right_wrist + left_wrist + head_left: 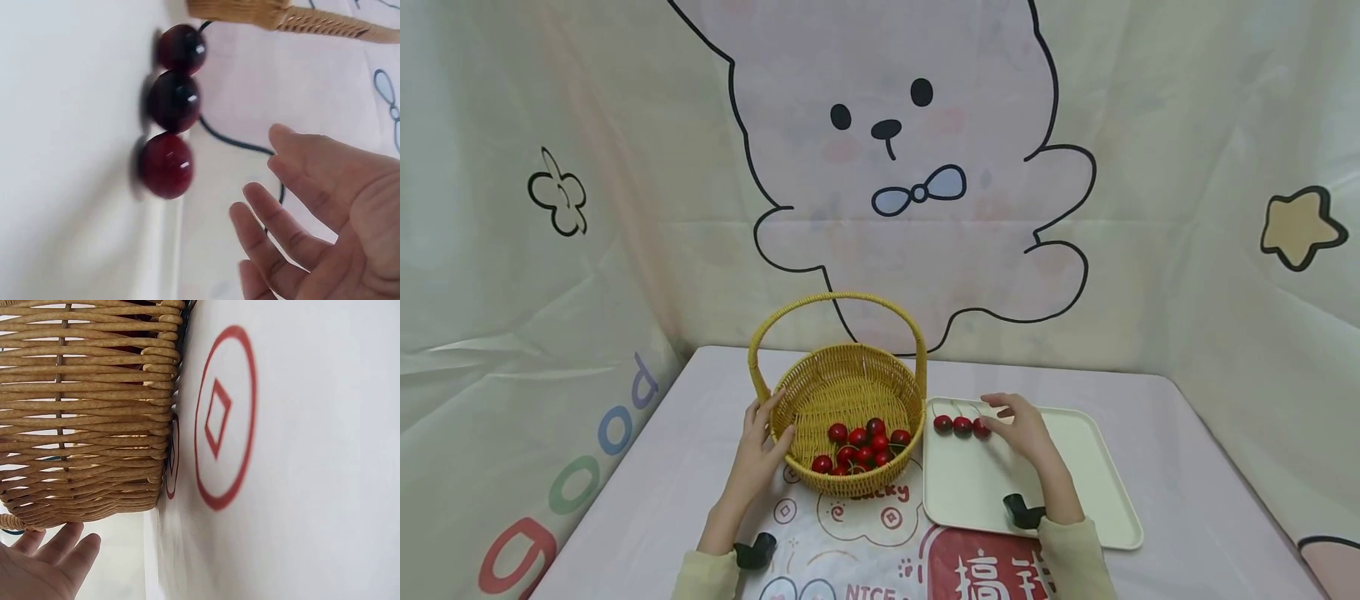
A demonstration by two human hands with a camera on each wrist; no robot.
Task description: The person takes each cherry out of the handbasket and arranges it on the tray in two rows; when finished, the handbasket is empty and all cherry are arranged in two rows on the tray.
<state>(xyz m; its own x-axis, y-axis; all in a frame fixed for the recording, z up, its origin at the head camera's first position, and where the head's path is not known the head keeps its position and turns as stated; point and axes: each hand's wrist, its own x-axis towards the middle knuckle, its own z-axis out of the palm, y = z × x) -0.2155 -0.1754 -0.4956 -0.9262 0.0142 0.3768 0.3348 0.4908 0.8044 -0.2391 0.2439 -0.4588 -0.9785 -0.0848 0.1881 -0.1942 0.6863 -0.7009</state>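
Steady round yellow wicker basket (831,396) with relaxed left hand (755,456). Move loosely spread right hand (1024,430) without nudging round red cherries (962,427) far left on rectangular cream tray (966,492).

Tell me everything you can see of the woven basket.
The basket is yellowish-brown, round and woven, seemingly of wicker-like strands, with small gaps in its wall. One tall arched handle rises over it. It stands on the table, opening up, with red cherries gathered toward its near side. The left hand touches its side near one handle end. It sits beside the pale tray; whether they touch is unclear.
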